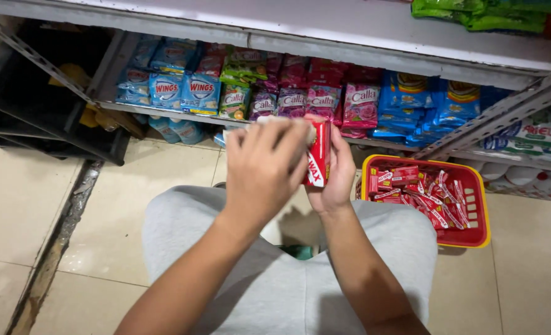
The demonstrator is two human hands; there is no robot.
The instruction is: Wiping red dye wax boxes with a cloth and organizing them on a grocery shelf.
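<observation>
Two tiers of metal shelving (325, 46) run across the scene beyond the fingertips, the upper board white with green packets (486, 13) at its far right corner. Below the wrists lie pale floor tiles (21, 205) and the person's grey-trousered knees (275, 273), which the forearms cross. On the lower shelf, straight ahead of the fingers, stands a row of sachets: blue packets (182, 90) off to the left of the left-hand knuckles, pink and purple packets (322, 99) just past the fingertips, and darker blue packs (424, 102) further right. Right of the right-hand fingers, near but not touching, sits a red basket with a yellow rim (477, 239), and inside it lies a heap of small red sachets (421, 195).

Both hands meet at the middle. The right hand (334, 177) cups from behind and below, its fingers curled around a stack of red packets (318, 155) held upright, with white lettering showing on the exposed side. The left hand (266, 167) covers the front of that stack, fingers (288, 139) folded over its top edge and closed on it, so most of the stack is hidden behind the knuckles.
</observation>
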